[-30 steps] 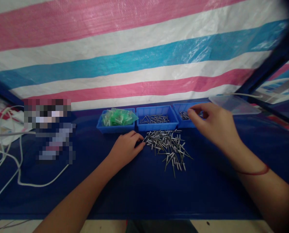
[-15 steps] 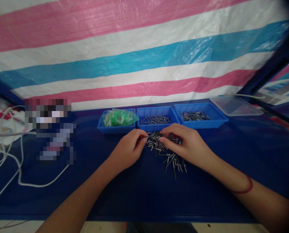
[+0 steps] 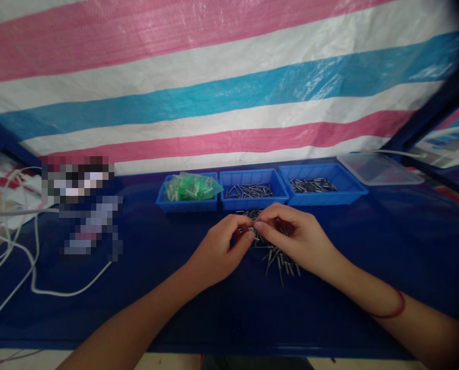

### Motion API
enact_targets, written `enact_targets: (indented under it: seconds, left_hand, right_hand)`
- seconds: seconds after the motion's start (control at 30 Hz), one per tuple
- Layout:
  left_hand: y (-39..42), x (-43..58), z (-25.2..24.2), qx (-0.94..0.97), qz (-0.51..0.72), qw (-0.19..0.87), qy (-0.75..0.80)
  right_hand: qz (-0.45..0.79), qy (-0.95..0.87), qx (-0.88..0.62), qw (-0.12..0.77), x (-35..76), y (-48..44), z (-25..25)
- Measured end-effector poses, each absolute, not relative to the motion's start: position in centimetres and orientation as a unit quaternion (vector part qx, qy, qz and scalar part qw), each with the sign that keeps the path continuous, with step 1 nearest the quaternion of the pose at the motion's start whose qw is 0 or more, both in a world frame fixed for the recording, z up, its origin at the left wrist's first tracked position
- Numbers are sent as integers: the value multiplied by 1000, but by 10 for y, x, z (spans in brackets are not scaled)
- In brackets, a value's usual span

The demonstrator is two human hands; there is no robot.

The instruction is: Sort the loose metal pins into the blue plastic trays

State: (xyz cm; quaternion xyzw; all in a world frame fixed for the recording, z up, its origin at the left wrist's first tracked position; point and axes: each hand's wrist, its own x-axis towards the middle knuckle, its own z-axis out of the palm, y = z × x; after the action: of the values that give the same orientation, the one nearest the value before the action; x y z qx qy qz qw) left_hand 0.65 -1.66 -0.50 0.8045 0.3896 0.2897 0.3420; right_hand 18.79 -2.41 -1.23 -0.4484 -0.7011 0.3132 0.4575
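Observation:
My left hand (image 3: 225, 244) is closed in a pinch over a loose pile of blind rivets (image 3: 281, 259) on the blue table. Facing it, my right hand (image 3: 294, 234) also pinches, thumb and forefinger drawn together. The fingertips of both hands meet or nearly meet above the pile. Whatever small piece lies between them is too hidden to make out. Part of the pile is covered by the hands; thin metal stems stick out below my right hand. Just behind stand a blue bin (image 3: 252, 204) with rivets and a second blue bin (image 3: 329, 198), also holding rivets.
To the left, a third blue bin (image 3: 187, 206) carries green-tinted plastic bags (image 3: 193, 186) of small parts. A clear plastic lid (image 3: 381, 169) lies at the back right. White cables (image 3: 71, 294) run over the table's left side, and a striped sheet (image 3: 214, 108) hangs behind.
My left hand has moved right, from the pile's left edge to my right hand's fingertips. My right hand has shifted slightly down, its fingers now pinched closer together.

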Motion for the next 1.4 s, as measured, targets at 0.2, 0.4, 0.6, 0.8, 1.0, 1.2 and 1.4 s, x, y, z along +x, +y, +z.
enact_targets:
  seconds: [0.2, 0.4, 0.6, 0.8, 1.0, 1.2, 1.4]
  left_hand:
    - [-16, 9, -7, 808, 286, 338, 389]
    - [-14, 6, -6, 785, 334, 325, 409]
    - [-13, 4, 0, 780, 358, 299, 417]
    - [-14, 5, 0, 786, 350, 285, 423]
    - [-6, -5, -1, 832, 272, 210, 436]
    - [3, -14, -10, 860, 191, 145, 450]
    - [5, -14, -15, 876, 149, 128, 441]
  right_hand:
    - [269, -743, -427, 439, 189, -25, -10]
    - [244, -757, -415, 443, 190, -24, -8]
    - [224, -777, -396, 435, 192, -21, -7]
    - [198, -800, -380, 420, 195, -19, -4]
    - [26, -746, -512, 426, 230, -3, 10]
    - [-135, -669, -629, 372, 279, 17, 12]
    - [-172, -657, -691, 249, 290, 24, 0]
